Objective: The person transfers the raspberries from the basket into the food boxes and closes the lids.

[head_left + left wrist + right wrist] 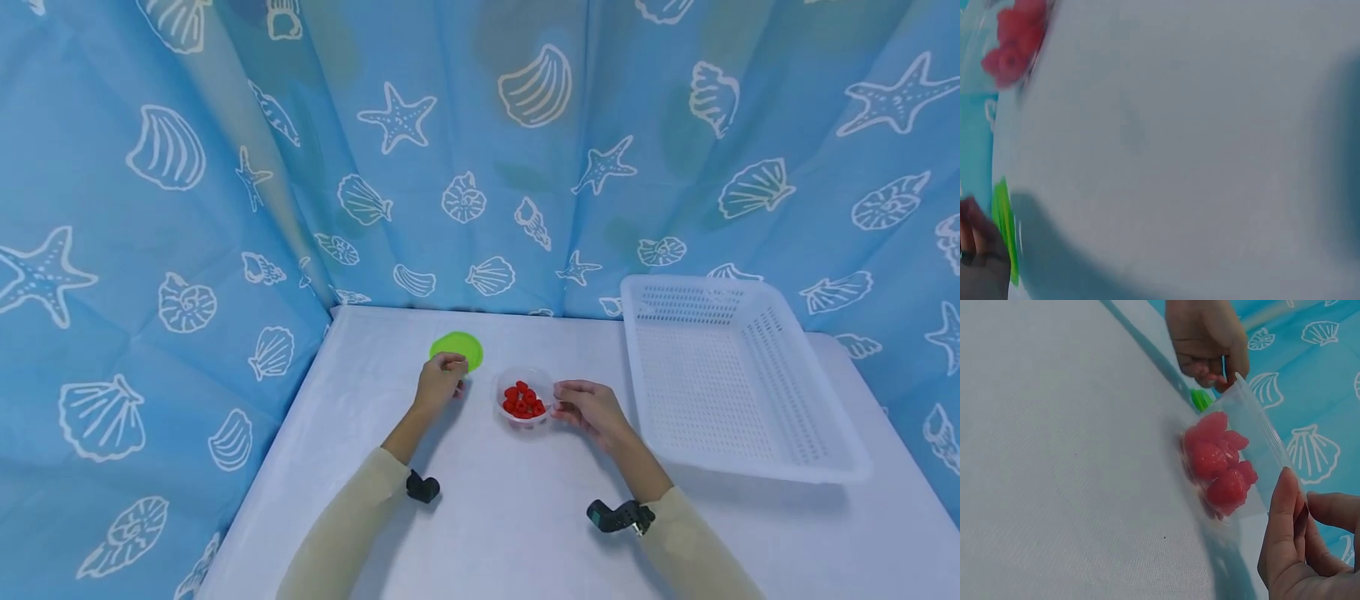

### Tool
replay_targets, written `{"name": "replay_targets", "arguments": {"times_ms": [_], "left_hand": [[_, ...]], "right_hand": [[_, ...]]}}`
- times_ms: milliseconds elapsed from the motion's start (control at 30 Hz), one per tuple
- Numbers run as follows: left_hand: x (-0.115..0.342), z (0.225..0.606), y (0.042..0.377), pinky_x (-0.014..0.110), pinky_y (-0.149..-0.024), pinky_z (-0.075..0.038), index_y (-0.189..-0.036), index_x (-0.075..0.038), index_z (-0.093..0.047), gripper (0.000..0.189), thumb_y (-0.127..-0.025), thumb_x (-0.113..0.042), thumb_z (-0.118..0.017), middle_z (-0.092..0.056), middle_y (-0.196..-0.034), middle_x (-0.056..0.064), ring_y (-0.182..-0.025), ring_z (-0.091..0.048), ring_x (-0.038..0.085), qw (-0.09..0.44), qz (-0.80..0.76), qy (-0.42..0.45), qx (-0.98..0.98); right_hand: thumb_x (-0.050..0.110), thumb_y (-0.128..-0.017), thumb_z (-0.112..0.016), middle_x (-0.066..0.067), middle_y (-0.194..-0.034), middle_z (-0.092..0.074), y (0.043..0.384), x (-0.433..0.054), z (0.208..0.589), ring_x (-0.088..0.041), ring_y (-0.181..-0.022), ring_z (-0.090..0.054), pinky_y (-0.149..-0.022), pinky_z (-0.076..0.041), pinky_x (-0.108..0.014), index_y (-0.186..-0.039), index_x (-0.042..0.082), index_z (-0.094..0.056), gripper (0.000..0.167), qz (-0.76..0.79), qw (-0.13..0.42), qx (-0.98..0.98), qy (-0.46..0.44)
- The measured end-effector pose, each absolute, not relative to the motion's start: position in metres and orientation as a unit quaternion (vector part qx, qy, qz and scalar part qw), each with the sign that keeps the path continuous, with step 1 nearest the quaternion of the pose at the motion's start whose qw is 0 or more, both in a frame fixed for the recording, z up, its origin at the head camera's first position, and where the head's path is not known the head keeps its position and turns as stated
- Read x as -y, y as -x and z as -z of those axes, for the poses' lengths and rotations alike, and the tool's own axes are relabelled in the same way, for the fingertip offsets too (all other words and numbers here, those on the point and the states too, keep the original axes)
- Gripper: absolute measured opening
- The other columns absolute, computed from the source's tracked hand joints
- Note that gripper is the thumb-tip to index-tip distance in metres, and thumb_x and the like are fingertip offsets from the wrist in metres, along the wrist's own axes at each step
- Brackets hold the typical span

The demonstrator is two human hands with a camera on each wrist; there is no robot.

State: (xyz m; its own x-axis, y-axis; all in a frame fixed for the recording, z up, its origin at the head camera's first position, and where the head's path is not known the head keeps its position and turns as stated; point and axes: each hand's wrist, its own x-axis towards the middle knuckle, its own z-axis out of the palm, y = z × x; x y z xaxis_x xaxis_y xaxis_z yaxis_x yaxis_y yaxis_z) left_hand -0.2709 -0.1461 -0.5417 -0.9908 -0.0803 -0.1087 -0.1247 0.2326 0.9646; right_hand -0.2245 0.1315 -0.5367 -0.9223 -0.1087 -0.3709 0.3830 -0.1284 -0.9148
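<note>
A clear round plastic container stands upright on the table with several red raspberries inside. My right hand pinches its rim on the right side, thumb and fingertips on the clear wall. Left of the container lies a round green lid. My left hand hovers at the lid's near edge, fingers loosely curled, and nothing shows between them. The left wrist view catches only part of that hand beside the lid; whether they touch I cannot tell.
At the right of the white-covered table stands a large white perforated plastic basket. A blue curtain with white shells and starfish hangs behind the table and along its left side.
</note>
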Motion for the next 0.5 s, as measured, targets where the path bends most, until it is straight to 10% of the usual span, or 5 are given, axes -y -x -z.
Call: {"name": "replay_targets", "arguments": {"times_ms": [200, 500], "left_hand": [[0.169, 0.532, 0.301, 0.041, -0.085, -0.047, -0.122, 0.002, -0.059, 0.037, -0.091, -0.019, -0.064, -0.056, -0.112, 0.018, -0.103, -0.052, 0.031, -0.056, -0.416, 0.084, -0.904], [0.178, 0.518, 0.325, 0.044, -0.095, -0.045, -0.128, 0.002, -0.056, 0.046, -0.094, -0.028, -0.062, -0.050, -0.123, 0.022, -0.117, -0.044, 0.035, 0.015, -0.238, 0.046, -0.970]], "right_hand": [[0.019, -0.094, -0.066, -0.026, -0.120, -0.057, 0.224, -0.136, 0.538, -0.019, -0.084, -0.067, -0.078, -0.056, -0.030, -0.129, -0.003, -0.056, 0.042, 0.744, 0.167, -0.638, -0.110], [0.016, -0.094, -0.065, -0.027, -0.123, -0.056, 0.221, -0.135, 0.536, -0.020, -0.086, -0.068, -0.077, -0.056, -0.030, -0.127, -0.003, -0.057, 0.039, 0.741, 0.164, -0.642, -0.110]]}}
